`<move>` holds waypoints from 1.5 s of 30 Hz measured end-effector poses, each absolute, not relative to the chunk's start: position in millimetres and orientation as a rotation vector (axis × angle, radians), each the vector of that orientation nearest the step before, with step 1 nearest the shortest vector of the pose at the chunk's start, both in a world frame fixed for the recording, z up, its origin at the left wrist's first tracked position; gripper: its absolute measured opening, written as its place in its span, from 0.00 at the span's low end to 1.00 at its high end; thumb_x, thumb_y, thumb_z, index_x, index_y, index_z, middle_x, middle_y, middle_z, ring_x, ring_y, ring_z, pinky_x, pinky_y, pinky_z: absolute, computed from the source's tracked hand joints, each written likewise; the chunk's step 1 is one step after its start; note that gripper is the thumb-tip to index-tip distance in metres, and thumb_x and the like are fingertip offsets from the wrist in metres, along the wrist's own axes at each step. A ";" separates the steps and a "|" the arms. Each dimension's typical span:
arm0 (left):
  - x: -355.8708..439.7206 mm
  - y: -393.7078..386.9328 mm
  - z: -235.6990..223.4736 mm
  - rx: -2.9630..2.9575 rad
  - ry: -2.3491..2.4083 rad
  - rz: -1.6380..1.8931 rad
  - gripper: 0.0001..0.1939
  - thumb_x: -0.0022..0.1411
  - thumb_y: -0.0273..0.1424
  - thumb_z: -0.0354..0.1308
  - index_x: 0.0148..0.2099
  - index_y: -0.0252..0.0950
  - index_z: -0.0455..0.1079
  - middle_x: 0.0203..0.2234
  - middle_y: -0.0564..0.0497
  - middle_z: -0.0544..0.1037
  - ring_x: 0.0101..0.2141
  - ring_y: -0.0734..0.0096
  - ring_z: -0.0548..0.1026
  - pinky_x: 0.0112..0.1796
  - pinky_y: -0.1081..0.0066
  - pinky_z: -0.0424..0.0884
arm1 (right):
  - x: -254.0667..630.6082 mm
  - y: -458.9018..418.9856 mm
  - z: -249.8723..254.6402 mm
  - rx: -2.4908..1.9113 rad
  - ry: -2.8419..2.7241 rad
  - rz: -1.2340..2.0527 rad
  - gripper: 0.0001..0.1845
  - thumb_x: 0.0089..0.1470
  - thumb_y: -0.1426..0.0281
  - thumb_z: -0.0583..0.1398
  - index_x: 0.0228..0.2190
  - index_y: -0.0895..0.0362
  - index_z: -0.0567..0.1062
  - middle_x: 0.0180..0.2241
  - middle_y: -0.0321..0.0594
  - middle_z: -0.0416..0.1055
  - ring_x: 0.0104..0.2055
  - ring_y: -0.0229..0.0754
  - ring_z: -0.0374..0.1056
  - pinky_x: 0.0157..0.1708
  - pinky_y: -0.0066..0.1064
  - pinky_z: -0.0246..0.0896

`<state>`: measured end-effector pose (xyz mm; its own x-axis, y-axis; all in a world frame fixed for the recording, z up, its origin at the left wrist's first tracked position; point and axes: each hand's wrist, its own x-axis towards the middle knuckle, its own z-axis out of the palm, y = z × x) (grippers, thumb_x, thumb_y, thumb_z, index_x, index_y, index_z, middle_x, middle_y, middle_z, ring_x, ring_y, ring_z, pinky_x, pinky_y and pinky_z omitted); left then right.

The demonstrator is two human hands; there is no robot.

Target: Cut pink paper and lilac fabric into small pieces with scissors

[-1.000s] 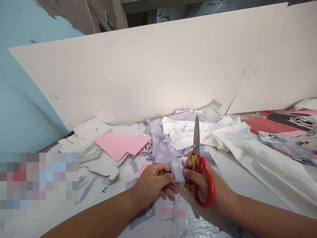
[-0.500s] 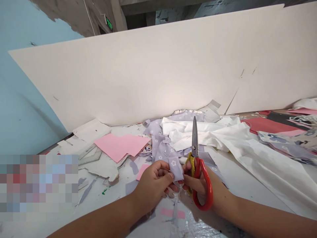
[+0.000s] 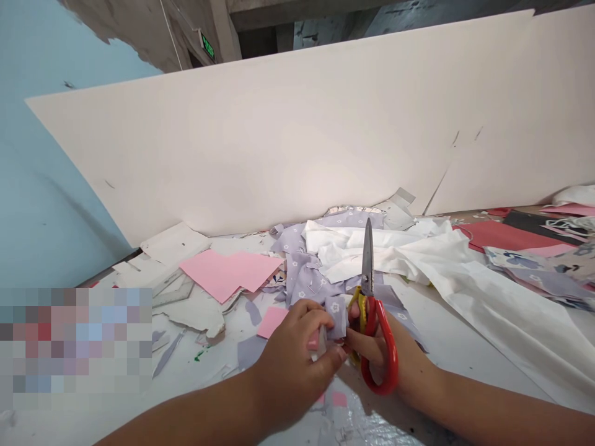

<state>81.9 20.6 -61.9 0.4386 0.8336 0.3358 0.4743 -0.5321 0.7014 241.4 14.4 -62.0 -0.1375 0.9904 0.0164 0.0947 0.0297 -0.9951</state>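
A small folded piece of lavender fabric [image 3: 335,317] with a white flower print is between my two hands. My left hand [image 3: 300,353] curls at its left side. The index finger touches the fabric's edge, and the thumb reaches below it toward my right fingers. My right hand [image 3: 369,337] carries scissors [image 3: 385,359] with red and yellow handles, their blades together and pointing up and away. The same hand's thumb and fingertips pinch the fabric's lower right edge. Partly hidden behind my left fingers is something small and pink.
Behind the hands lie crumpled lavender fabric [image 3: 302,279] and a long white cloth [image 3: 465,285]. Pink sheets [image 3: 227,272] and torn white board [image 3: 195,313] are at left. Stacked fabric pieces [image 3: 534,272] are at right. A tall white panel [image 3: 297,142] stands along the back.
My left hand has shifted right and turned, its thumb moving off the fabric's face to below it. The right hand and scissors have barely moved.
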 end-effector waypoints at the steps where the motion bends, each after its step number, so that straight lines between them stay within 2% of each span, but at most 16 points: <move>1: 82.3 19.9 -61.8 2.221 1.100 0.932 0.06 0.51 0.30 0.54 0.35 0.39 0.64 0.38 0.49 0.64 0.37 0.69 0.64 0.32 0.71 0.65 | 241.3 14.2 -62.8 -1.190 -1.385 1.257 0.09 0.42 0.76 0.55 0.26 0.55 0.58 0.16 0.26 0.57 0.18 0.31 0.52 0.19 0.25 0.49; 4: 83.2 18.6 -61.5 2.353 1.157 0.972 0.04 0.54 0.28 0.51 0.33 0.38 0.65 0.41 0.48 0.62 0.38 0.68 0.64 0.35 0.69 0.65 | 241.3 14.1 -67.2 -1.139 -1.381 1.273 0.09 0.43 0.76 0.54 0.27 0.55 0.57 0.17 0.26 0.57 0.19 0.31 0.52 0.20 0.25 0.49; 11: 81.3 21.2 -62.8 2.759 1.014 1.087 0.07 0.55 0.25 0.47 0.33 0.36 0.66 0.28 0.49 0.65 0.29 0.71 0.63 0.30 0.69 0.62 | 237.2 12.8 -60.6 -1.076 -1.363 1.271 0.10 0.38 0.81 0.54 0.21 0.55 0.58 0.16 0.27 0.54 0.19 0.30 0.49 0.19 0.24 0.47; 14: 80.1 22.3 -63.2 2.893 0.957 1.112 0.06 0.55 0.25 0.48 0.33 0.35 0.66 0.25 0.50 0.65 0.28 0.72 0.63 0.30 0.70 0.61 | 235.8 11.2 -54.8 -0.997 -1.348 1.316 0.09 0.37 0.82 0.53 0.20 0.56 0.60 0.16 0.28 0.56 0.19 0.31 0.53 0.21 0.24 0.51; 18: 78.8 23.0 -61.4 2.986 0.875 1.133 0.07 0.54 0.23 0.49 0.34 0.36 0.67 0.25 0.50 0.66 0.28 0.73 0.63 0.30 0.70 0.61 | 235.9 10.3 -54.4 -0.940 -1.353 1.383 0.08 0.38 0.81 0.54 0.20 0.57 0.61 0.19 0.31 0.61 0.22 0.34 0.58 0.23 0.26 0.54; 32: 80.4 22.3 -64.3 2.807 0.939 1.178 0.07 0.55 0.25 0.48 0.35 0.36 0.67 0.26 0.49 0.67 0.29 0.72 0.64 0.31 0.70 0.61 | 236.4 11.6 -59.1 -1.086 -1.341 1.275 0.10 0.37 0.79 0.55 0.22 0.55 0.59 0.16 0.27 0.56 0.19 0.31 0.51 0.19 0.25 0.50; 40: 78.2 25.5 -65.3 2.885 0.986 1.124 0.08 0.56 0.26 0.47 0.37 0.37 0.67 0.27 0.50 0.67 0.29 0.72 0.65 0.31 0.70 0.62 | 234.8 9.8 -62.8 -0.950 -1.174 1.463 0.11 0.41 0.72 0.58 0.25 0.54 0.58 0.19 0.29 0.60 0.23 0.34 0.60 0.25 0.27 0.56; 45: 78.1 26.4 -65.5 2.888 1.001 1.121 0.08 0.57 0.26 0.47 0.35 0.36 0.67 0.26 0.50 0.66 0.29 0.72 0.64 0.30 0.70 0.62 | 235.1 11.7 -70.8 -0.905 -1.119 1.515 0.13 0.43 0.67 0.60 0.25 0.54 0.59 0.19 0.30 0.61 0.23 0.35 0.62 0.25 0.27 0.56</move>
<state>78.1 26.4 -65.5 0.5755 0.5044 0.6437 0.5828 -0.8052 0.1098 235.1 11.7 -70.8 -0.2150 0.9766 -0.0049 -0.2826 -0.0670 -0.9569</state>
